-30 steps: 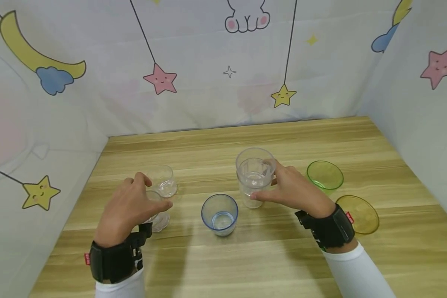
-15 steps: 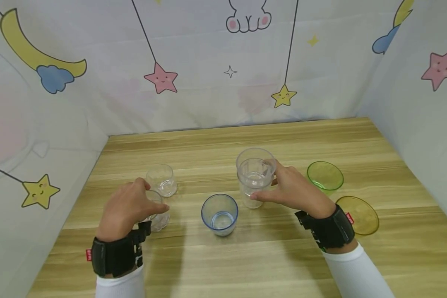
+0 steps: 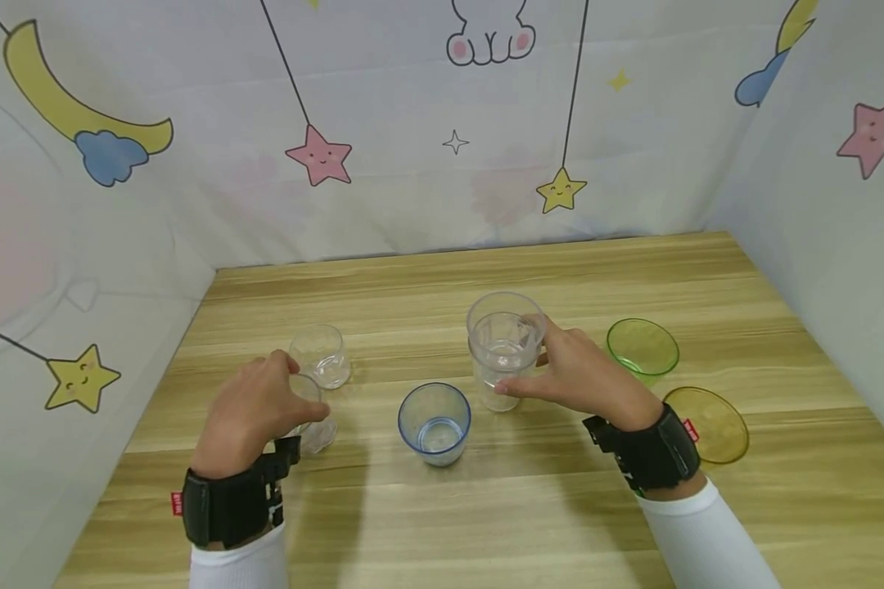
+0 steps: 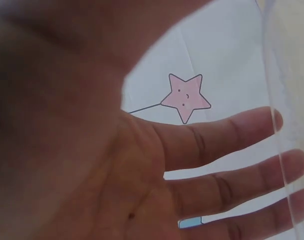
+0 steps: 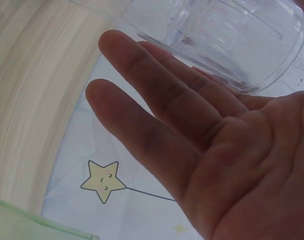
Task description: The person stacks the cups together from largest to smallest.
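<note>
On the left of the desk [image 3: 471, 532], the left hand [image 3: 250, 413], fingers slightly spread, holds the near clear glass [image 3: 318, 436] against its thumb; the far clear glass [image 3: 320, 357] stands just beyond. Right of centre, the right hand [image 3: 578, 376] grips the clear cup stack [image 3: 489, 348] between thumb and fingers. The blue cup [image 3: 433, 425] stands between the hands, the green cup [image 3: 642, 348] and amber cup [image 3: 714, 429] farther right.

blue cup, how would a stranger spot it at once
Find the wood-grain tabletop, then look between the left hand and the right hand. The blue cup stands upright there; its blue tint and rim set it apart from the clear cups.
</note>
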`<state>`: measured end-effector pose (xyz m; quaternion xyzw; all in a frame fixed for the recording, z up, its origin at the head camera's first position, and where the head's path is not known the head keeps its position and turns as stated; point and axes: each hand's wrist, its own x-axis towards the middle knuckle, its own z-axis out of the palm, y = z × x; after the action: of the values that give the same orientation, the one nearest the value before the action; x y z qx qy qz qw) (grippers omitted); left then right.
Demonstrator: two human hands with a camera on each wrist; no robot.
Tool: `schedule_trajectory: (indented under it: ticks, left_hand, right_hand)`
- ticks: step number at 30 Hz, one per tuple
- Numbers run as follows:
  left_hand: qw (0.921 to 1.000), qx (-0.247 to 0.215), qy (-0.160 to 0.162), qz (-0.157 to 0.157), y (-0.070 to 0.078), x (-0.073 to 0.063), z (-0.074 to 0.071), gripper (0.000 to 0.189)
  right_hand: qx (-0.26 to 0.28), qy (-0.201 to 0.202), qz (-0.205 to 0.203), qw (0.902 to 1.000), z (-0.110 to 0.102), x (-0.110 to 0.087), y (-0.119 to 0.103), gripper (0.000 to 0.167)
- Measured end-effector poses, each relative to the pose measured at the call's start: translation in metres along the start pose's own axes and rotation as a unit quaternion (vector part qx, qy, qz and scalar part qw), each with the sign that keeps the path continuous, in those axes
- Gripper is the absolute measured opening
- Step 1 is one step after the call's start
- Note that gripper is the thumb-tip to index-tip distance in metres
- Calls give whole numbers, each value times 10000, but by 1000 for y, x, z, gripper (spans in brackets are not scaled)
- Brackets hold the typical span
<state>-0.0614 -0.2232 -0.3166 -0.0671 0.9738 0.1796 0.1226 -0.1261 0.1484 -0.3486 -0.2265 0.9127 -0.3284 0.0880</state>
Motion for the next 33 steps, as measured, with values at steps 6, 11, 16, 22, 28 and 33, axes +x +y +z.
schedule_trajectory:
  ticks: [6,11,16,22,28,33]
  left_hand:
    - [9998,-171,86,78,3,-4,-1,70]
    - [9991,-262,230,235,7,-7,-1,67]
    - [9985,-283,308,346,11,-8,-2,66]
    - [9974,-391,360,486,13,-9,-3,66]
    - [9955,-509,477,645,14,-10,-2,63]
    - [9927,-578,669,823,15,-11,-3,62]
  right_hand:
    - [-5,-22,16,10000,0,0,0,99]
    - [-16,-33,30,10000,0,0,0,99]
    - [16,-36,54,10000,0,0,0,99]
    - [59,-49,54,10000,-1,-1,0,99]
    - [9,-26,21,10000,0,-1,0,97]
    - [35,-31,29,10000,0,0,0,97]
